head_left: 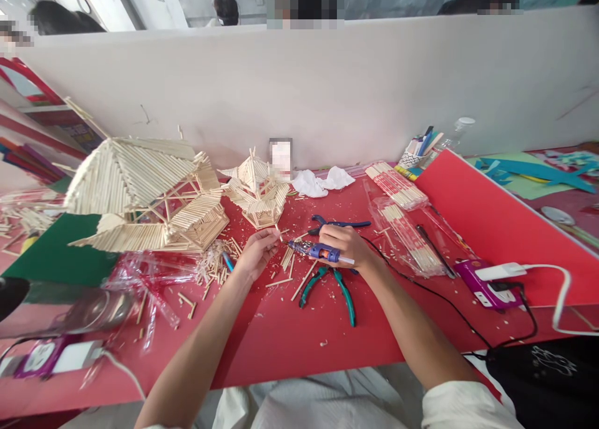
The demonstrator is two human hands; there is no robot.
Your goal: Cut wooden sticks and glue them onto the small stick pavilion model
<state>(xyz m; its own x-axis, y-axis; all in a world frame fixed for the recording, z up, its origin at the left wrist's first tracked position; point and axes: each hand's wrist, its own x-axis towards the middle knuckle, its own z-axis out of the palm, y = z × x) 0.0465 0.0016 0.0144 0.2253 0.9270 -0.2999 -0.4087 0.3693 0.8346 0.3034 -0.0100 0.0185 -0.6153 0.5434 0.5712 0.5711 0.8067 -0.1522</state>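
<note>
My right hand is wrapped round a blue glue gun whose nozzle points left toward my left hand. The left hand pinches a short wooden stick at its fingertips, right by the nozzle. Both hands hover over a red table strewn with cut stick pieces. Under my right wrist lie green-handled pliers; blue-handled pliers lie just behind the hand. A large stick-built house model stands to the left and a smaller one behind my left hand.
Packs of sticks in clear wrap lie right of my hands. A purple power strip with a white plug and cords sits at right. White tissue, a phone, and crumpled plastic wrap are about. A white partition backs the table.
</note>
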